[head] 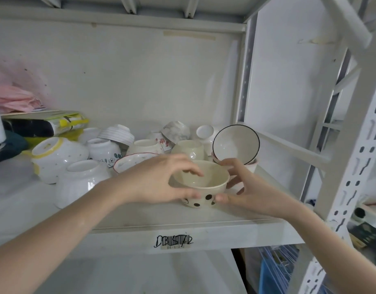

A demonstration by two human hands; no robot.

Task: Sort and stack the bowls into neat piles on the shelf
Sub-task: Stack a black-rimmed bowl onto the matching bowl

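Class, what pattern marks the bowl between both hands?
Black dots on cream, on the dotted bowl; head view.

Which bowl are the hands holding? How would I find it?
Look at the white shelf, near its front edge. Between the left hand and right hand stands an upright cream bowl. Only it has big dark dots outside.

A cream ceramic bowl with dark dots (204, 188) stands upright near the front edge of the white metal shelf (140, 217), between 2 hands. Behind it lie jumbled white ceramic bowls (102, 149); right-rear, a black-rimmed white bowl (236, 145) leans tilted.
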